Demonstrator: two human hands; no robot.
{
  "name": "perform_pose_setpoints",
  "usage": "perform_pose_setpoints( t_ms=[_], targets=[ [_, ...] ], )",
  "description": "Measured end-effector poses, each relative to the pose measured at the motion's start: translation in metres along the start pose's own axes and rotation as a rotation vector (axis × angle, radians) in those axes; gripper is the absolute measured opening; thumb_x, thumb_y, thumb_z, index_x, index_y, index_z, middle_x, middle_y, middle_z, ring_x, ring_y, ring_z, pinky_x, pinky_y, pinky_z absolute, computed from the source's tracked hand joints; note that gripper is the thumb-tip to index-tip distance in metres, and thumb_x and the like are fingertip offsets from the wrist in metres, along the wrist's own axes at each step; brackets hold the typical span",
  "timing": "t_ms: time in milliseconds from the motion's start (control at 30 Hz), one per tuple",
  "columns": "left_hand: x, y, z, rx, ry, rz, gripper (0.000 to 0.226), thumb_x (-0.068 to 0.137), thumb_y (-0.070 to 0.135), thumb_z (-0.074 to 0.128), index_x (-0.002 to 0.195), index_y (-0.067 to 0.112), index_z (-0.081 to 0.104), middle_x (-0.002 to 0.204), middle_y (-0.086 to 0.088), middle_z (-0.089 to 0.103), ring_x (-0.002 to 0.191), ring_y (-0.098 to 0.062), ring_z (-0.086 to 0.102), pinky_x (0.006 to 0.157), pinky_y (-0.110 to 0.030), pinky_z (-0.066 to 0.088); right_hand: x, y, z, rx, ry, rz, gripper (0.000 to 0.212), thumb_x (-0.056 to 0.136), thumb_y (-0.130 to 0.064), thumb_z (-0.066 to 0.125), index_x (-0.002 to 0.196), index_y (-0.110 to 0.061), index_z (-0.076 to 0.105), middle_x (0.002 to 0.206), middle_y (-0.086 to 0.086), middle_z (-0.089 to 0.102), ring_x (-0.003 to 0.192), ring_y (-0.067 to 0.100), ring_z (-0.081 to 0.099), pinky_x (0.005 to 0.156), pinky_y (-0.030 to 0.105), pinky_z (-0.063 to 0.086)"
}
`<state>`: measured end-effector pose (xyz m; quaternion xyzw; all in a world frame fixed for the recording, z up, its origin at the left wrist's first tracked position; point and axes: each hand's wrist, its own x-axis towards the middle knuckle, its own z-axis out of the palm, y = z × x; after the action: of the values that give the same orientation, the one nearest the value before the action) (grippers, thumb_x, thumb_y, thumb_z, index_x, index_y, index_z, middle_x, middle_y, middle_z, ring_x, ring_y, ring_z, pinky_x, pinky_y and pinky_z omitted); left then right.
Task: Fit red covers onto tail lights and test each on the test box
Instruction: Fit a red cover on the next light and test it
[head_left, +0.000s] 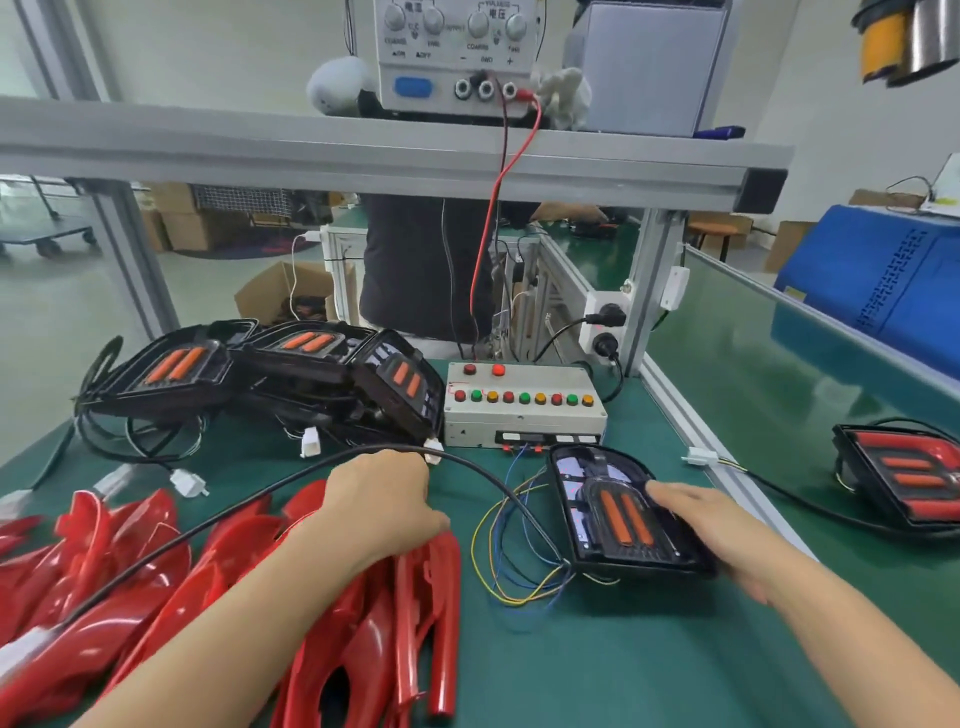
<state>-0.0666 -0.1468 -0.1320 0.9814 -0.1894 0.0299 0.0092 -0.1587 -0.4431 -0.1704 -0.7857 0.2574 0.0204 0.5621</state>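
Observation:
A black tail light (618, 512) with two orange bars lies on the green mat in front of the grey test box (522, 405). My right hand (711, 530) holds its right edge, fingers lying along the housing. My left hand (384, 504) curls over the top of a red cover (441, 613) at the near edge of a pile of red covers (156, 561). Thin coloured wires (511, 551) run from the light toward the box. A thick black cable (291, 475) arcs over my left hand.
Several uncovered tail lights (270, 369) with cables and white plugs are stacked at the back left. One light with a red cover fitted (904, 480) lies at the far right. An aluminium rail (691, 415) divides the bench. A power supply (452, 52) stands on the shelf above.

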Motion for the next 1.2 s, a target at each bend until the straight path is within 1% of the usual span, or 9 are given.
perform_pose_setpoints(
  t_ms=[133, 267, 367, 467, 600, 767, 933, 1067, 1200],
  targets=[
    [-0.002, -0.001, 0.005, 0.035, -0.047, -0.041, 0.035, 0.076, 0.042, 0.063, 0.107, 0.025, 0.063, 0.111, 0.003, 0.063, 0.107, -0.023, 0.06, 0.077, -0.029, 0.042, -0.004, 0.0, 0.006, -0.221, 0.07, -0.058, 0.023, 0.095, -0.036, 0.058, 0.107, -0.021, 0.07, 0.098, -0.006, 0.075, 0.094, 0.017, 0.069, 0.096, 0.036, 0.049],
    [0.001, 0.0, 0.011, -0.025, 0.013, -0.068, 0.03, 0.08, 0.034, 0.059, 0.109, 0.027, 0.062, 0.114, 0.002, 0.063, 0.11, -0.023, 0.058, 0.083, -0.029, 0.044, -0.02, -0.016, 0.014, -0.581, 0.256, -0.115, 0.048, 0.096, -0.038, 0.054, 0.138, -0.014, 0.05, 0.14, 0.008, 0.051, 0.128, 0.024, 0.047, 0.106, 0.035, 0.036],
    [0.006, -0.004, 0.013, -0.045, 0.092, -0.065, 0.03, 0.079, 0.036, 0.059, 0.109, 0.028, 0.061, 0.112, 0.005, 0.061, 0.11, -0.022, 0.057, 0.077, -0.028, 0.041, -0.071, -0.042, 0.043, -0.607, 0.496, -0.438, 0.039, 0.09, -0.041, 0.055, 0.127, -0.027, 0.057, 0.117, -0.001, 0.06, 0.112, 0.017, 0.052, 0.093, 0.034, 0.04],
    [0.014, -0.001, 0.016, -0.073, 0.102, -0.021, 0.032, 0.08, 0.031, 0.059, 0.113, 0.028, 0.06, 0.111, 0.004, 0.056, 0.109, -0.023, 0.057, 0.078, -0.029, 0.042, -0.123, -0.059, 0.103, -0.693, 0.059, -0.455, 0.05, 0.075, -0.065, 0.04, 0.117, -0.038, 0.044, 0.089, -0.006, 0.066, 0.088, 0.014, 0.061, 0.08, 0.032, 0.048],
    [0.016, 0.009, 0.024, -0.145, 0.073, 0.075, 0.034, 0.083, 0.036, 0.059, 0.117, 0.032, 0.059, 0.115, 0.007, 0.058, 0.112, -0.017, 0.054, 0.085, -0.028, 0.042, -0.125, -0.054, 0.163, -0.822, -0.389, -0.2, 0.059, 0.099, -0.042, 0.043, 0.149, -0.034, 0.015, 0.114, 0.019, 0.048, 0.124, 0.029, 0.052, 0.101, 0.038, 0.041],
    [0.015, 0.013, 0.033, -0.161, 0.094, 0.108, 0.03, 0.085, 0.035, 0.056, 0.115, 0.031, 0.061, 0.112, 0.007, 0.062, 0.112, -0.017, 0.055, 0.086, -0.028, 0.042, -0.117, -0.039, 0.167, -0.549, -0.259, -0.132, 0.11, 0.068, -0.05, 0.073, 0.151, -0.04, 0.002, 0.122, 0.0, 0.064, 0.118, 0.015, 0.058, 0.102, 0.033, 0.045],
    [0.018, 0.019, 0.033, -0.19, 0.085, 0.1, 0.029, 0.084, 0.032, 0.056, 0.112, 0.029, 0.063, 0.113, 0.006, 0.064, 0.11, -0.019, 0.057, 0.082, -0.028, 0.043, -0.111, -0.032, 0.161, -0.363, -0.222, -0.138, 0.075, 0.064, -0.036, 0.081, 0.126, -0.02, 0.043, 0.094, 0.001, 0.07, 0.094, 0.027, 0.067, 0.082, 0.043, 0.056],
    [0.017, 0.023, 0.035, -0.21, 0.119, 0.085, 0.027, 0.084, 0.029, 0.057, 0.109, 0.028, 0.064, 0.111, 0.005, 0.065, 0.108, -0.021, 0.058, 0.082, -0.029, 0.043, -0.107, -0.026, 0.163, -0.226, -0.193, -0.153, 0.07, 0.069, -0.023, 0.081, 0.128, -0.023, 0.042, 0.071, -0.004, 0.062, 0.08, 0.021, 0.068, 0.077, 0.044, 0.057],
    [0.013, 0.023, 0.04, -0.224, 0.154, 0.084, 0.025, 0.085, 0.025, 0.054, 0.108, 0.027, 0.064, 0.111, 0.004, 0.063, 0.108, -0.021, 0.057, 0.081, -0.03, 0.043, -0.108, -0.022, 0.163, -0.092, -0.18, -0.148, 0.06, 0.077, -0.019, 0.069, 0.128, -0.03, 0.04, 0.056, -0.012, 0.055, 0.054, 0.012, 0.058, 0.051, 0.037, 0.058]
  ],
)
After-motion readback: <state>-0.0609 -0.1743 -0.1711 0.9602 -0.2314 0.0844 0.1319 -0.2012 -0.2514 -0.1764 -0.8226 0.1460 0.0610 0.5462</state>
